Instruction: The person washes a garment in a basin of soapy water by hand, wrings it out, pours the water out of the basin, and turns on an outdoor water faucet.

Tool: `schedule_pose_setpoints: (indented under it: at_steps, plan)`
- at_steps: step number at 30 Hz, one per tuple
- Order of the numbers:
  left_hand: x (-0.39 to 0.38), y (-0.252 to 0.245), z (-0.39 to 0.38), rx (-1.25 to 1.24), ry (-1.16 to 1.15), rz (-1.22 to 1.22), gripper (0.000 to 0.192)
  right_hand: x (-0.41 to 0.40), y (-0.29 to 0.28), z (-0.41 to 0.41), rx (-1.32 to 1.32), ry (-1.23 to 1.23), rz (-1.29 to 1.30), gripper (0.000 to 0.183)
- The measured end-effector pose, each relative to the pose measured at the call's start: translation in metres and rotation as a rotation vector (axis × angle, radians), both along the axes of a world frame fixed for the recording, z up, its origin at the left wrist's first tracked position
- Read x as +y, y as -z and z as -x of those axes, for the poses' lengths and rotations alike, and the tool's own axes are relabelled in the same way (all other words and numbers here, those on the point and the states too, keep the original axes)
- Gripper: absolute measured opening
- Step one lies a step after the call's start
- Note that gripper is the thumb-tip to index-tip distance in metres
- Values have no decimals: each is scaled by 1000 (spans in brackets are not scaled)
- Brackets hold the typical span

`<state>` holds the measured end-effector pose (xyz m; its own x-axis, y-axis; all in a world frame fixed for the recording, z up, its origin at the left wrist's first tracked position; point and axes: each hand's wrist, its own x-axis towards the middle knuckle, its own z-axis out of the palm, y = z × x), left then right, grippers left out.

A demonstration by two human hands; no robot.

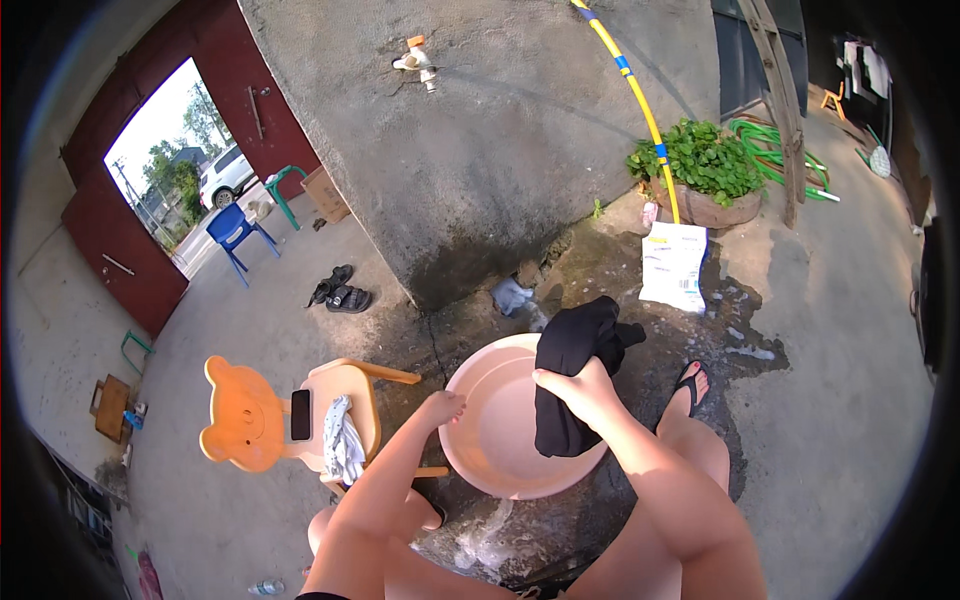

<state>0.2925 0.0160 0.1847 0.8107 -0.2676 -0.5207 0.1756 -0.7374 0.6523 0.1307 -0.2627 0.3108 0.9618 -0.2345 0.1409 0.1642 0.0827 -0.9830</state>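
A bundle of black cloth (577,375) hangs over the right side of a pale pink plastic basin (491,472). My right hand (585,390) grips it, with the thumb across the front of the fabric. The part of the basin's inside that shows holds no cloth. My left hand (444,409) is at the basin's left rim, its fingers curled inward; whether they pinch the rim is not clear. The basin stands on wet concrete between my feet.
To the left, an orange bear-backed child's chair (244,412) carries a phone (301,415) and a patterned cloth (343,442). A white printed packet (673,266) stands ahead right, near a yellow pole (645,101) and a planter (712,210). A concrete wall (487,150) with a tap (417,63) rises ahead.
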Motion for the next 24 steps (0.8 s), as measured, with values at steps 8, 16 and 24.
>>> schedule_pose_setpoints:
  at_steps: [8,16,24]
  plan:
    - [-66,-337,-158,-1276,71,169,32,13,-26,18,74,-81,-22,32]
    - [-158,-466,-251,-1300,119,130,50,-1,-31,43,155,-138,121,41]
    - [-215,-486,-301,-1056,-54,233,63,-23,-51,42,335,-130,204,40]
